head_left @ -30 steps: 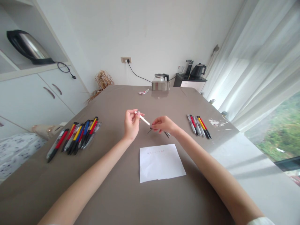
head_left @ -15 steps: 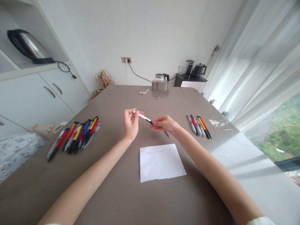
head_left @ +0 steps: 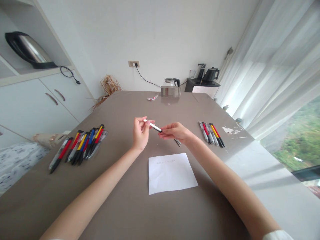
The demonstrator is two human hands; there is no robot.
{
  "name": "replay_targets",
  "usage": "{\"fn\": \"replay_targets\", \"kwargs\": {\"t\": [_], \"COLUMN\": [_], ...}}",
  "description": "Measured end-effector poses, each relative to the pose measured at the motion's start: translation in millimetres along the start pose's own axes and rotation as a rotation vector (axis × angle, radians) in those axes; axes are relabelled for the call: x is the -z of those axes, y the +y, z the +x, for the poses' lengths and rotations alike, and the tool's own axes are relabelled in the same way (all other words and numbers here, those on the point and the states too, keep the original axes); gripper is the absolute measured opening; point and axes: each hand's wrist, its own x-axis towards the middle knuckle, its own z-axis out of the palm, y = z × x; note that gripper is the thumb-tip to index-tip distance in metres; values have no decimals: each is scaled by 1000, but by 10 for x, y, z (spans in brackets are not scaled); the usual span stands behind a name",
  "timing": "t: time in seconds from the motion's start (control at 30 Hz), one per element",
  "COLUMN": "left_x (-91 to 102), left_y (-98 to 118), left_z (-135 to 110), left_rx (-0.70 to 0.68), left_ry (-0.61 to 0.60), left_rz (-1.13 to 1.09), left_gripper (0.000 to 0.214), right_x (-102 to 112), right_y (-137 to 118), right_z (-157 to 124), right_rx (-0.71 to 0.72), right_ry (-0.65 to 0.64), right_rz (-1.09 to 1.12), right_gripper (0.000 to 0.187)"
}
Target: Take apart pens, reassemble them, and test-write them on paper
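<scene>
My left hand (head_left: 141,133) is closed in a pinch on the white barrel of a pen (head_left: 155,127), above the middle of the table. The pen slants down to the right, a thin dark strip along its lower side. At its dark lower end are the closed fingertips of my right hand (head_left: 174,131), which partly hide that tip. Beneath the right hand, thin grey pen-like pieces (head_left: 177,142) lie on the table. Closer to me is a white sheet of paper (head_left: 172,175) with a faint line of writing.
Several coloured and clear pens (head_left: 81,146) lie in a group at left. Another row of pens (head_left: 212,134) lies at right, beside a worn white patch (head_left: 231,130). A glass pot (head_left: 170,81) stands at the far table edge, near a crumpled wrapper (head_left: 152,98).
More of the white barrel shows between my hands, and less of the dark part. My left hand has shifted slightly right. The whole view has moved a little.
</scene>
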Motion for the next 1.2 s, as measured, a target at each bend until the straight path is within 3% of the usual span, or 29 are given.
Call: {"fn": "replay_targets", "kwargs": {"t": [0.13, 0.3, 0.53, 0.73, 0.93, 1.07, 1.2], "left_x": [-17, -72, -44, -50, -51, -67, -81], "left_y": [26, 55, -26, -60, -103, -125, -136], "left_z": [-23, -80, -81, -110, -152, -213, -260], "left_rx": [56, 131, 151, 150, 167, 177, 163], "left_ry": [-93, -255, -343, -350, -373, -455, -519], "left_rz": [-44, -62, -104, -96, -32, 26, 62], "left_gripper": [31, 57, 70, 67, 61, 56, 52], "right_x": [-45, -47, -40, -60, 102, 269, 348], "right_y": [28, 59, 18, 0, -56, -78, -36], "right_z": [2, 27, 4, -10, 7, 18, 33], "right_rx": [8, 27, -8, -30, -44, -15, -113], "right_ry": [-50, 1, 15, -7, 105, 301, 336], "right_rz": [-50, -110, -98, -180, -530, -1034, -1379], "right_gripper": [9, 9, 18, 27, 24, 22, 26]}}
